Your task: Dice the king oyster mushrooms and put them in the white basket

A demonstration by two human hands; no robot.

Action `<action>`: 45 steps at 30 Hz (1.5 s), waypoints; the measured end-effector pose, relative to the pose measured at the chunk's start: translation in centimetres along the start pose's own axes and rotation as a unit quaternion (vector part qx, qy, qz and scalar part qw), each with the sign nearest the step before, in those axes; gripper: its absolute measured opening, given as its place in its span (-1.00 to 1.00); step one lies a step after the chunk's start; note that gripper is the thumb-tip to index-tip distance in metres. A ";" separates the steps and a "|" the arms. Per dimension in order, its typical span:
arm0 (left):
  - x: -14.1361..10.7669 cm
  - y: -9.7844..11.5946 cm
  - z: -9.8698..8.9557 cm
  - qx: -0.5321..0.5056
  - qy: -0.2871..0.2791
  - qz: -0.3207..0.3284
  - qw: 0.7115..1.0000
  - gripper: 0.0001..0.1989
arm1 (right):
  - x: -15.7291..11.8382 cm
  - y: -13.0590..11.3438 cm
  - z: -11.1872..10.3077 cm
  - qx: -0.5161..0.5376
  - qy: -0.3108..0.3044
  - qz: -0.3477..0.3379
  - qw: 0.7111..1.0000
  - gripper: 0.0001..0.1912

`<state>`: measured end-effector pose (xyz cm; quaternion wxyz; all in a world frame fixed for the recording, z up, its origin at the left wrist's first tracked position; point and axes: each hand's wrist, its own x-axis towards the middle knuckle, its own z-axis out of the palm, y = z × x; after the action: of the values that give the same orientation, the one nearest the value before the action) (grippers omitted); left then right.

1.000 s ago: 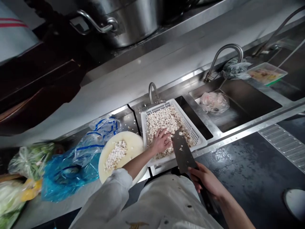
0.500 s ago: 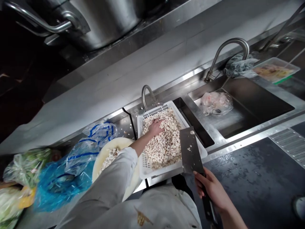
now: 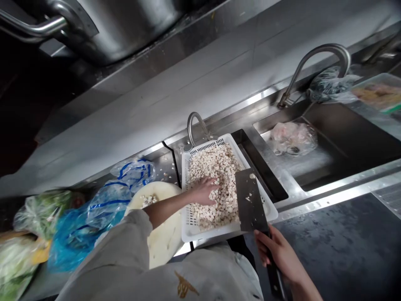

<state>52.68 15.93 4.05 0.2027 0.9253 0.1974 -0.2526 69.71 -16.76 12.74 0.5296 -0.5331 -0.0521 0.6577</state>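
A white slotted plastic basket sits over the narrow sink, filled with small pale diced pieces, perhaps mushroom. My left hand lies on the dice with its fingers spread, pressing into them. My right hand is wrapped round the black handle of a cleaver. Its broad blade overlaps the basket's right edge in view, with a few bits stuck to it. To the left, a round pale cutting board carries a small heap of dice, partly covered by my left forearm.
Left of the board lie clear bags with blue stripes, a blue bag and bagged greens. On the right, a sink holds a clear bag. Taps stand along the wall; a large pot is on the shelf above.
My left hand has come nearer to me across the dice, from the basket's far part to its middle. The cleaver stays almost where it was, and the view has shifted slightly.
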 end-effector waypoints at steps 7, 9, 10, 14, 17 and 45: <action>0.0 -0.2 1.5 0.042 0.058 -0.089 0.993 0.02 | 2.2 -1.3 0.2 0.000 0.008 -0.028 1.000 -0.41; 1.3 -1.3 1.1 0.036 0.078 -0.114 0.990 0.00 | 2.4 -1.4 0.2 -0.002 0.015 -0.032 0.999 -0.40; 1.9 -1.8 0.9 0.031 0.088 -0.130 0.987 -0.02 | 2.5 -1.4 0.2 -0.002 0.018 -0.032 0.999 -0.40; 3.8 -4.2 0.3 -0.007 0.133 -0.184 0.974 -0.11 | 2.2 -0.9 0.1 0.003 0.025 -0.029 0.999 -0.39; 5.2 -6.0 -0.6 -0.042 0.143 -0.242 0.959 -0.16 | 2.2 -0.4 0.0 0.006 0.031 -0.030 0.999 -0.38; 16.9 -1.5 -2.5 -0.013 0.111 -0.136 0.984 -0.14 | 3.5 0.5 -0.3 0.017 0.036 -0.028 0.999 -0.38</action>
<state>66.44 22.81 -3.63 0.1552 0.9094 0.3461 -0.1707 70.05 -14.46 10.07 0.5580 -0.5459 -0.0365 0.6239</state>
